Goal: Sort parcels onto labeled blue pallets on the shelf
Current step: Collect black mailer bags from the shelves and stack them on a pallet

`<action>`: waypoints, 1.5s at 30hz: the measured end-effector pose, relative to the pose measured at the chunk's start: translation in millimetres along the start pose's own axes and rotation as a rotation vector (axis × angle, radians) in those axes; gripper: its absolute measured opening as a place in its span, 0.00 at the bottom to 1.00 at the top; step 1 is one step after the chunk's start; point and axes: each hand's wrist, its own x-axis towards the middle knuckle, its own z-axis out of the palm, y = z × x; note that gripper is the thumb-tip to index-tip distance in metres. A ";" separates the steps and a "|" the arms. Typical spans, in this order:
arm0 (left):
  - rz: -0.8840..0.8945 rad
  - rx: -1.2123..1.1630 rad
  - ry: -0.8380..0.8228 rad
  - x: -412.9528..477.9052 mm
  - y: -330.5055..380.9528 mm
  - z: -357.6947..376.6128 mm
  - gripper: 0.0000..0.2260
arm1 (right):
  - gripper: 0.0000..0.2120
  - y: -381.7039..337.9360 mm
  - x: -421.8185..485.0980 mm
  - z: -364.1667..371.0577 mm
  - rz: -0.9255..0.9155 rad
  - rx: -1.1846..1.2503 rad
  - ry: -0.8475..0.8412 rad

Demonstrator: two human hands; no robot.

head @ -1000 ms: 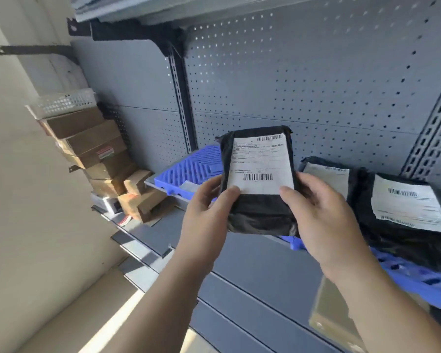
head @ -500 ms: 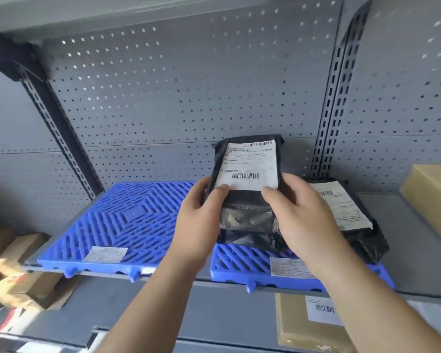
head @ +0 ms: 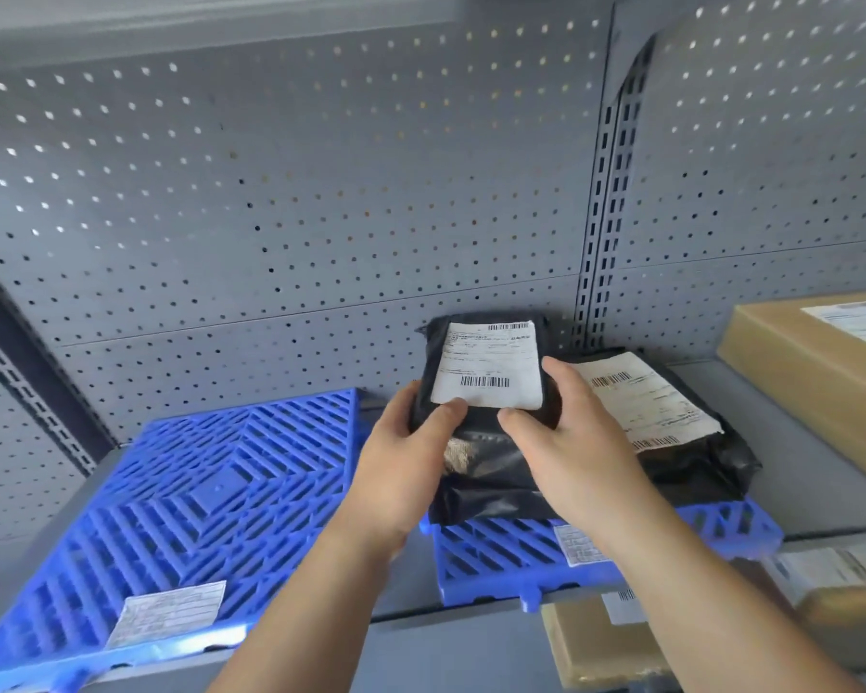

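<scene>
A black plastic parcel [head: 486, 442] with a white barcode label is held upright in front of me over the right blue pallet [head: 511, 562]. My left hand [head: 401, 472] grips its left side and my right hand [head: 566, 442] grips its right side, thumbs on the front. Another black parcel [head: 671, 422] with a white label lies flat on that right pallet, just right of the held one. The left blue pallet [head: 191, 497] holds no parcel and carries a paper label at its front edge. My right wrist partly covers the right pallet's label.
A grey perforated back panel [head: 321, 217] rises behind the shelf. A brown cardboard box [head: 816, 387] with a label sits on the shelf at the right. More cardboard parcels [head: 601, 642] lie on the lower shelf at the bottom right.
My view has swung right and closer to the shelf. The held parcel has moved forward over the right pallet, beside the parcel lying there. Both hands keep their grip.
</scene>
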 end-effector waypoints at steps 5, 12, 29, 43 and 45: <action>0.001 -0.003 -0.004 -0.6 2.1 -1.2 0.18 | 0.18 -0.7 -0.2 4.6 0.023 0.001 0.037; 0.097 0.151 0.114 -13.1 5.8 -7.5 0.28 | 0.30 -8.4 -10.8 11.4 0.054 -0.016 0.193; 0.619 0.687 0.102 -64.1 36.0 40.8 0.25 | 0.28 -3.0 -82.5 -49.6 -0.039 -0.308 0.434; 0.792 0.794 -0.209 -160.2 40.0 270.0 0.23 | 0.26 63.7 -213.8 -265.1 0.051 -0.617 0.615; 0.802 0.782 -0.258 -178.6 37.4 313.4 0.23 | 0.25 80.2 -240.8 -299.9 0.119 -0.644 0.649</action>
